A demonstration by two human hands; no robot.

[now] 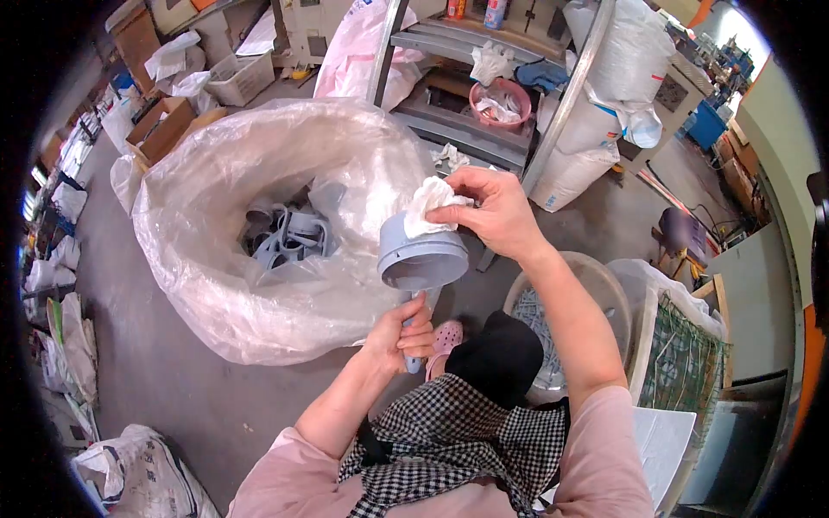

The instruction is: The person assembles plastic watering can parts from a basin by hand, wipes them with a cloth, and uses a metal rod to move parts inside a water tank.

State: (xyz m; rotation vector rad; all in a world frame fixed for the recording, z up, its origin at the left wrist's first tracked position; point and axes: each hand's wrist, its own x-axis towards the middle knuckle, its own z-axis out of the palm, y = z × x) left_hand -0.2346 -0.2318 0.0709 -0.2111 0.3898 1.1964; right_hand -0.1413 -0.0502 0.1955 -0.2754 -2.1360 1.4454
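Observation:
My left hand (404, 333) is wrapped around the handle of a grey plastic dipper (423, 266), a round cup with a straight handle. The cup is held up in front of me, over the near right edge of a large clear plastic bag (207, 302). Between the thumb and fingers of my right hand (494, 207) a crumpled white cloth (429, 207) is pinched, and it rests against the cup's upper rim. Inside the bag lie several grey plastic pieces (298, 231), jumbled together; their exact shapes are partly hidden.
A round tub (615, 287) with thin grey pieces stands by my right leg. Metal steps (432, 121) carry a pink basin (501, 104) of cloths. Full white sacks (577, 164) stand beside them. A printed sack (142, 470) lies at lower left, and a cardboard box (164, 129) behind the bag.

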